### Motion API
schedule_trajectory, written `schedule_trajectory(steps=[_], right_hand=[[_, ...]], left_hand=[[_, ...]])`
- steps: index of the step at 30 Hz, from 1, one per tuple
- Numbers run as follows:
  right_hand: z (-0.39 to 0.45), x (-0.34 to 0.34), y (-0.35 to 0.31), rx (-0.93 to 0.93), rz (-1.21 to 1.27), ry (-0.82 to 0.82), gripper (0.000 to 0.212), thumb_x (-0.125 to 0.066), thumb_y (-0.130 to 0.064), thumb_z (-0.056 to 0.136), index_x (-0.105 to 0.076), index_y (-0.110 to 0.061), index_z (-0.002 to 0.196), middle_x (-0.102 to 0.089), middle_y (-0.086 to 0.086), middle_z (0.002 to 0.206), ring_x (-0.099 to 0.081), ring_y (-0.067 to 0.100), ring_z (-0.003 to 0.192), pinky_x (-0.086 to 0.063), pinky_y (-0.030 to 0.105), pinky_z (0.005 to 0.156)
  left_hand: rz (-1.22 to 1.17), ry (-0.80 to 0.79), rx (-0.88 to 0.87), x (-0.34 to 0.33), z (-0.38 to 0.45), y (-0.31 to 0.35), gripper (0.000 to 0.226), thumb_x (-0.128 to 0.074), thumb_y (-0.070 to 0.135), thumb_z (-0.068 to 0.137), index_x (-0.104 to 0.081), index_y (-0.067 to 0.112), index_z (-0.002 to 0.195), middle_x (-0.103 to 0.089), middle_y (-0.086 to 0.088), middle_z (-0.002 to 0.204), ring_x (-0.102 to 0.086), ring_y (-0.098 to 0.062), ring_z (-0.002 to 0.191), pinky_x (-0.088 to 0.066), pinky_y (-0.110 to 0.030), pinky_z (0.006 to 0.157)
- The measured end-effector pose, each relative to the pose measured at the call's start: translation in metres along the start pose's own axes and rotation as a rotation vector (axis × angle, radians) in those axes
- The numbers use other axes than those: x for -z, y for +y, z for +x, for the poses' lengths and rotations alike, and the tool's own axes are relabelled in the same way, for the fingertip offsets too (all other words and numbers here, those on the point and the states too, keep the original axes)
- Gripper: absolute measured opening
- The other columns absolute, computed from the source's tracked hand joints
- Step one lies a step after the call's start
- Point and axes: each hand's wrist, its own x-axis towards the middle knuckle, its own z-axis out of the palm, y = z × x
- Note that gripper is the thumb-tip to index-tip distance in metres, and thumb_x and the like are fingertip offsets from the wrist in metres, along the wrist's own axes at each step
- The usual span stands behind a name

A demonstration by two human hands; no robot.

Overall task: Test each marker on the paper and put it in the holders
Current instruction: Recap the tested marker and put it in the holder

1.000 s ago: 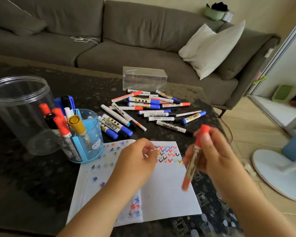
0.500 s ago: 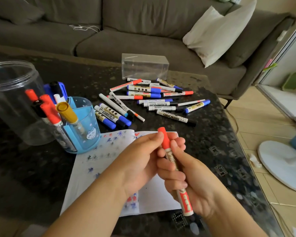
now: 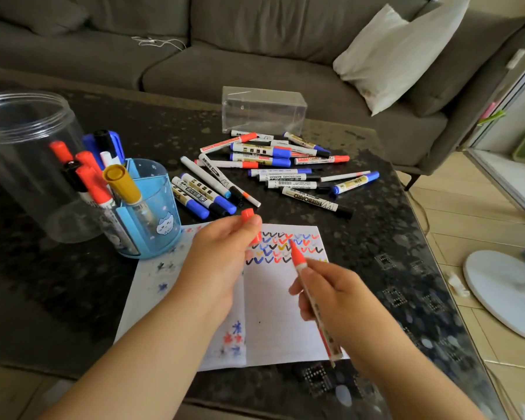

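Observation:
My right hand (image 3: 337, 301) grips an uncapped red marker (image 3: 299, 262), its tip pointing at the rows of coloured check marks on the white paper (image 3: 279, 313). My left hand (image 3: 222, 256) pinches the red cap (image 3: 247, 215) above the paper's top edge. A blue holder (image 3: 152, 219) stands left of the paper with red, yellow and black markers upright in it. Several loose markers (image 3: 273, 174) lie in a pile on the dark table beyond the paper.
A large clear plastic jar (image 3: 22, 153) stands at the left behind the blue holder. A clear rectangular box (image 3: 262, 110) sits behind the marker pile. A grey sofa with a white cushion (image 3: 400, 53) lies beyond the table; the table's right edge drops to a tiled floor.
The cap has come off the red marker: my left hand pulled it up and left. My right hand turned the marker so its tip points down at the paper.

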Motion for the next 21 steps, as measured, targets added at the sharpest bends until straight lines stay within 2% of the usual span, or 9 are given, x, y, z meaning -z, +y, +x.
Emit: schedule_trajectory(steps=[1,3,6,8,10,13,15,18,21], right_hand=[[0.001,0.004,-0.003,0.006,0.075,0.011,0.018,-0.046,-0.021,0.098,-0.062,-0.024,0.09,-0.061,-0.002,0.059,-0.053,0.007,0.05,-0.048,0.02,0.057],[0.003,0.012,-0.005,0.014,0.207,0.031,0.024,-0.048,-0.015,0.097,-0.055,-0.038,0.102,-0.069,0.003,0.074,-0.06,0.008,0.054,-0.051,0.017,0.057],[0.008,0.028,-0.011,0.011,0.482,0.064,0.024,-0.045,-0.007,0.097,-0.065,-0.017,0.101,-0.069,0.015,0.083,-0.065,0.014,0.06,-0.054,0.02,0.057],[0.014,0.036,-0.01,-0.051,0.717,0.037,0.03,-0.04,-0.002,0.098,-0.069,-0.009,0.099,-0.069,0.018,0.081,-0.066,0.017,0.064,-0.055,0.021,0.058],[0.018,0.036,-0.009,-0.06,0.821,-0.01,0.03,-0.04,0.003,0.095,-0.067,-0.006,0.103,-0.068,0.015,0.078,-0.064,0.015,0.065,-0.055,0.02,0.059],[0.024,0.023,-0.006,-0.032,0.778,-0.076,0.022,-0.044,0.004,0.093,-0.06,-0.007,0.104,-0.065,0.009,0.072,-0.058,0.01,0.059,-0.052,0.019,0.058],[0.026,0.014,-0.004,0.014,0.577,-0.079,0.008,-0.052,-0.011,0.093,-0.06,-0.011,0.096,-0.061,0.006,0.067,-0.051,0.011,0.056,-0.047,0.023,0.058],[0.026,-0.001,-0.005,0.072,0.196,-0.023,0.025,-0.047,-0.037,0.094,-0.065,-0.02,0.088,-0.056,0.002,0.059,-0.043,0.013,0.055,-0.038,0.031,0.059],[0.026,-0.016,-0.008,0.084,0.181,0.016,0.033,-0.043,-0.039,0.094,-0.071,-0.024,0.083,-0.056,0.001,0.059,-0.045,0.008,0.054,-0.039,0.021,0.054]], left_hand=[[0.069,0.03,-0.026,0.001,0.001,-0.001,0.012,-0.066,0.028,0.085,-0.07,0.02,0.092,-0.069,0.003,0.088,-0.061,-0.009,0.081,-0.048,-0.03,0.083],[0.197,0.056,-0.089,0.004,0.001,-0.001,0.014,-0.066,0.032,0.084,-0.07,0.021,0.093,-0.065,0.007,0.079,-0.056,-0.003,0.071,-0.043,-0.025,0.071],[0.338,0.025,-0.164,0.007,-0.002,-0.001,0.007,-0.068,0.03,0.083,-0.069,0.025,0.079,-0.068,0.007,0.073,-0.058,0.004,0.061,-0.04,-0.02,0.058],[0.447,-0.002,-0.21,0.011,-0.002,-0.002,0.008,-0.069,0.027,0.082,-0.068,0.024,0.074,-0.07,0.003,0.075,-0.06,-0.001,0.065,-0.044,-0.022,0.059],[0.546,-0.012,-0.244,0.014,0.001,-0.003,0.008,-0.071,0.025,0.08,-0.07,0.018,0.075,-0.07,0.0,0.074,-0.063,-0.01,0.071,-0.048,-0.028,0.065],[0.63,0.002,-0.246,0.018,0.005,-0.004,0.01,-0.071,0.027,0.078,-0.071,0.018,0.075,-0.07,0.004,0.074,-0.065,-0.011,0.075,-0.051,-0.031,0.069],[0.641,0.015,-0.242,0.02,0.005,-0.003,0.01,-0.071,0.028,0.079,-0.07,0.019,0.074,-0.069,0.003,0.07,-0.064,-0.01,0.068,-0.053,-0.032,0.067],[0.703,0.045,-0.253,0.026,0.007,-0.001,0.01,-0.071,0.027,0.079,-0.068,0.02,0.073,-0.066,0.005,0.066,-0.061,-0.011,0.062,-0.051,-0.028,0.058],[0.763,0.053,-0.269,0.034,0.009,0.001,0.01,-0.071,0.026,0.078,-0.066,0.02,0.071,-0.063,0.006,0.065,-0.059,-0.011,0.062,-0.048,-0.026,0.056]])
